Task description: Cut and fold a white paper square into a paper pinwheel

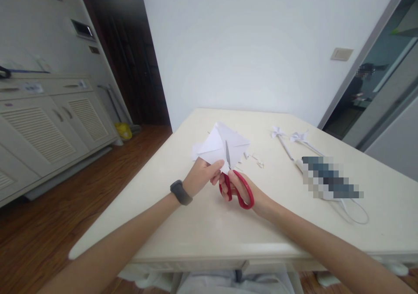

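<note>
My left hand pinches the near left edge of a square of white paper, held above the table with one corner toward me. Crease lines and slits show on the sheet. My right hand grips red-handled scissors, thumb and fingers in the loops. One scissor blade lies over the paper, pointing away from me toward its middle; the other blade is hidden, seemingly beneath the sheet. Small white paper scraps lie on the table just right of the paper.
Two white paper pinwheels on paper sticks lie at the right of the cream table. Nearer me is a pixelated object with a thin white cord. A wall stands behind the table. A person shows beyond the doorway.
</note>
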Demonstrator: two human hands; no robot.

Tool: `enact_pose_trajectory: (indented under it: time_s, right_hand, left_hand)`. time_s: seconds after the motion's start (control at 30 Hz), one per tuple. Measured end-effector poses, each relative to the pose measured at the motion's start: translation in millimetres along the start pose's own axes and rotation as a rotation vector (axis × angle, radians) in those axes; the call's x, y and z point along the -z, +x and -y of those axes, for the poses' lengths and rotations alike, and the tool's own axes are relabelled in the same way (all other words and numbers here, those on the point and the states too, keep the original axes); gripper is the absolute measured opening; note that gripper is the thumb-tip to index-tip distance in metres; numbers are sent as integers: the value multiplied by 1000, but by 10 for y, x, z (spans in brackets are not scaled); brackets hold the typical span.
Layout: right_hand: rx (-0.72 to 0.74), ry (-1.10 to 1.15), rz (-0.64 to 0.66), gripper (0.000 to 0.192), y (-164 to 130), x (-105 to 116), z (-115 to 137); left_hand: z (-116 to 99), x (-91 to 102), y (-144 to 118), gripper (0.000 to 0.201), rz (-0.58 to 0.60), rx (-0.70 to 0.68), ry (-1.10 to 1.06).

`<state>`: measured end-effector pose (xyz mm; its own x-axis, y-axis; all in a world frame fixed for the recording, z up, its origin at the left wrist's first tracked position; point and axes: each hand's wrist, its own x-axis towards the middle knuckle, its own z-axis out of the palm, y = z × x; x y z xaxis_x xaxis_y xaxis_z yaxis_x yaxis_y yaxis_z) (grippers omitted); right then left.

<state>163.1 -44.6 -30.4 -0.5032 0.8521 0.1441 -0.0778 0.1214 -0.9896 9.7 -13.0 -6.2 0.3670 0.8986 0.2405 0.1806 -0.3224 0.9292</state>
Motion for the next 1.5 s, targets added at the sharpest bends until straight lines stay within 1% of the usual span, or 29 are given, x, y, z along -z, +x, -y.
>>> enact_pose_trajectory:
  time_s: [0.2, 0.37, 0.53, 0.73, 0.97, 1.17, 1.37, 1.5]
  right_hand:
    - [43, -19, 15, 44, 14, -16, 5]
    - [33, -20, 15, 45, 16, -6, -14]
    - [16, -12, 4, 44, 6, 4, -4]
    - [31, -13, 12, 44, 3, -4, 14]
    - [32, -23, 13, 46, -1, 4, -12]
    - [21, -2, 12, 43, 8, -5, 0]
    - [-6, -31, 7, 43, 13, 15, 11]
    - [-19, -27, 7, 44, 13, 9, 25]
  left_hand:
    - [0, -4, -4, 41, 16, -7, -29]
    - [3, 2, -5, 42, 30, 7, -40]
    - [-11, 1, -9, 42, 16, -3, -22]
    - [-22, 2, -12, 42, 21, 14, -17]
    - [-12, 2, -15, 42, 20, 1, -33]
    - [3, 6, -11, 44, 53, 22, -30]
    - [-3, 0, -16, 43, 24, 13, -4]
    - [-6, 1, -19, 43, 27, 23, -3]
